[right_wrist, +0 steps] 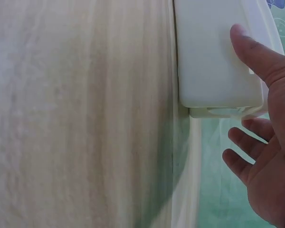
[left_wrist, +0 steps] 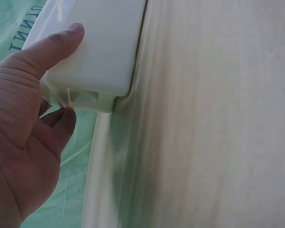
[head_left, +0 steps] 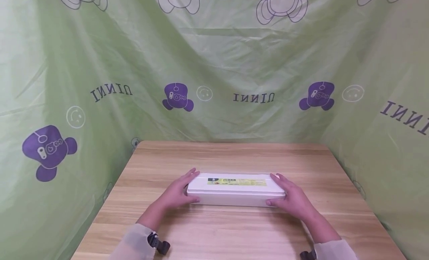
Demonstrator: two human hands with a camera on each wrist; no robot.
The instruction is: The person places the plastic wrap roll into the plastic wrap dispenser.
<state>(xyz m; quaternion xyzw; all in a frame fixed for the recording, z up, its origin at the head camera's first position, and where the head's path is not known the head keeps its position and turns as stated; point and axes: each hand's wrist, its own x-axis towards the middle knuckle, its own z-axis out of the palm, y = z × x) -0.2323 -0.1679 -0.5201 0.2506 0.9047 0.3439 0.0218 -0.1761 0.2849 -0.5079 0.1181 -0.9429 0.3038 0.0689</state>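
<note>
A long white lidded plastic box (head_left: 234,198) rests on the wooden table, a yellow and dark label (head_left: 236,181) on its lid. At its left end, my left hand (head_left: 179,191) grips it, thumb against the front side and fingers round the end and back. The left wrist view shows the thumb on the white box (left_wrist: 104,52) and fingertips at a recess in its end. My right hand (head_left: 291,196) holds the other end, thumb on the front. Seen from the right wrist, the lower fingers of that hand (right_wrist: 275,137) spread loosely below the box end (right_wrist: 218,61).
The wood-grain table (head_left: 234,230) extends around the box on all sides. Behind it and at both sides hangs a green curtain (head_left: 234,62) printed with purple figures and lettering. Dark wrist straps (head_left: 157,243) sit over the light sleeves.
</note>
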